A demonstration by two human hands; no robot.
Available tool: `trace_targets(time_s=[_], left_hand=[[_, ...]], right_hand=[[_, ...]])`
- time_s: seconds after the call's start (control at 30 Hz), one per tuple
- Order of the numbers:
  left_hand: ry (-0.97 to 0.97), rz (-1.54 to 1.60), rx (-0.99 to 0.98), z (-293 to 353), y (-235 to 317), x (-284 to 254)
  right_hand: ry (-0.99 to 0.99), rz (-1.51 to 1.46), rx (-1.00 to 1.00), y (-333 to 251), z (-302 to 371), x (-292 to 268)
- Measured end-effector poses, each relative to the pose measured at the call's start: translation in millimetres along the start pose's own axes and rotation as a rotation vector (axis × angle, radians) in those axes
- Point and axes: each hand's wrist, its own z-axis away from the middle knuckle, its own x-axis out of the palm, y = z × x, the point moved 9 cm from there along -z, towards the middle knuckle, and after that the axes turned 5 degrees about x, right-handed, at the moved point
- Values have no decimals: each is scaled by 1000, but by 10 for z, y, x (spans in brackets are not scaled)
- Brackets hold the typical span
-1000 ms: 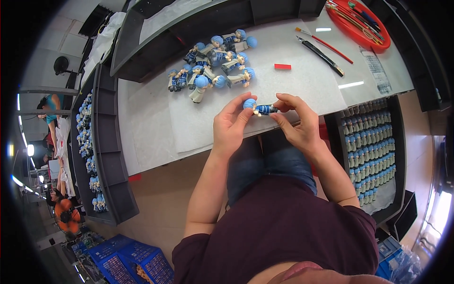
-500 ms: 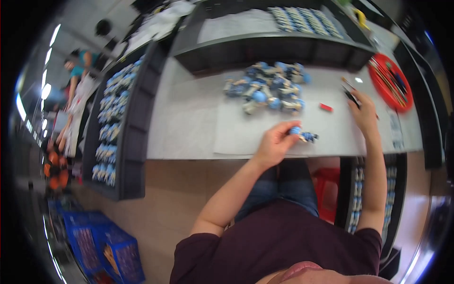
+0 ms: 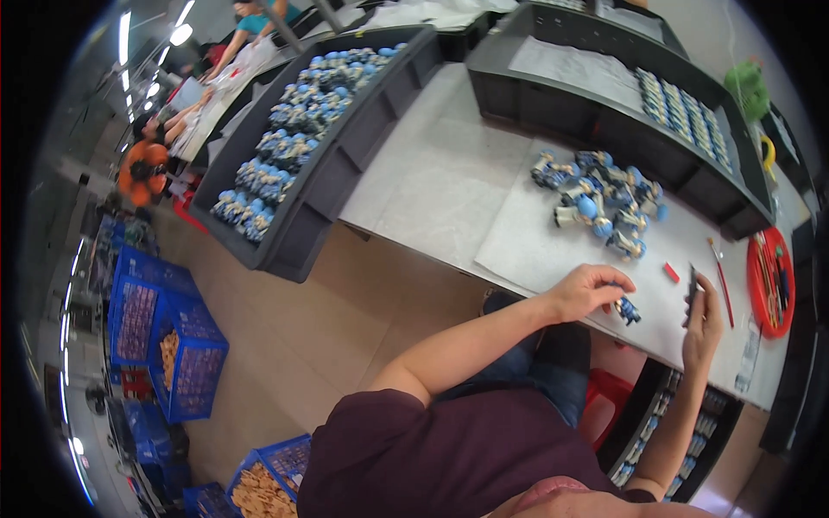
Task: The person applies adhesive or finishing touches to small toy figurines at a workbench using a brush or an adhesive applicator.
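My left hand (image 3: 589, 292) is closed on a small blue-and-cream figurine (image 3: 628, 311), held just above the near edge of the table. Its head end is mostly covered by my fingers, while the dark blue lower part sticks out to the right. To the right, my right hand (image 3: 705, 326) grips a slim black tool (image 3: 692, 289) pointing up and away from me; its exact kind does not show. A small red block (image 3: 672, 273) lies between the hands, slightly farther off. Beyond it, several similar figurines (image 3: 604, 203) form a loose pile on a white sheet (image 3: 515, 240).
A thin red brush (image 3: 725, 289) lies right of my right hand, beside a red tray (image 3: 787, 321) of brushes and tools. Dark crates of figurines stand at the back (image 3: 570, 102) and left (image 3: 341, 164). Blue baskets (image 3: 203, 380) sit on the floor. Two people work at far left.
The view has turned left, shifting the table rightward. My right hand has moved back from beside the brush with the black tool, which now points upward. My left hand still holds the figurine.
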Motion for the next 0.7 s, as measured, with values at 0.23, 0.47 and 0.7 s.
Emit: trace_targets(time_s=[0.23, 0.47, 0.7], left_hand=[[43, -104, 15, -41, 53, -85], [78, -102, 38, -35, 13, -131], [49, -97, 93, -22, 49, 26]], right_hand=[[-147, -77, -168, -619, 303, 417], [-183, 25, -255, -727, 436, 452], [-198, 70, -230, -662, 572, 458]])
